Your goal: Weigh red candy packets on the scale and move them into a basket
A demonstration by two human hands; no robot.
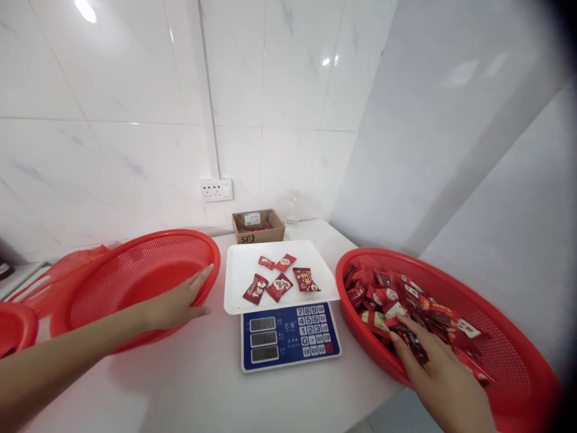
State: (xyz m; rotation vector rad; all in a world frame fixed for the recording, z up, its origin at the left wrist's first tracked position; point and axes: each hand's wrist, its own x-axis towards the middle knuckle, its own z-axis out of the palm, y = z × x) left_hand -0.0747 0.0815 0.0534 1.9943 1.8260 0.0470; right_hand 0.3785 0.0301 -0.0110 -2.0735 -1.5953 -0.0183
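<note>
My left hand point(180, 300) rests on the right rim of an empty red mesh basket point(135, 282), fingers stretched along the edge. My right hand point(433, 367) reaches into a second red basket point(509, 355) at the right, fingers down among several red wrapped candies point(396, 294). Whether it grips one is hidden. Between the baskets stands a blue electronic scale point(288, 337) with a white tray point(243, 288) on top, carrying several red candy packets point(279, 285).
A small cardboard box point(258, 226) sits against the tiled wall behind the scale, below a wall socket point(216, 190). A clear jar point(293, 210) stands in the corner. Part of another red basket point(13, 328) shows at the far left. The white counter ends near my right wrist.
</note>
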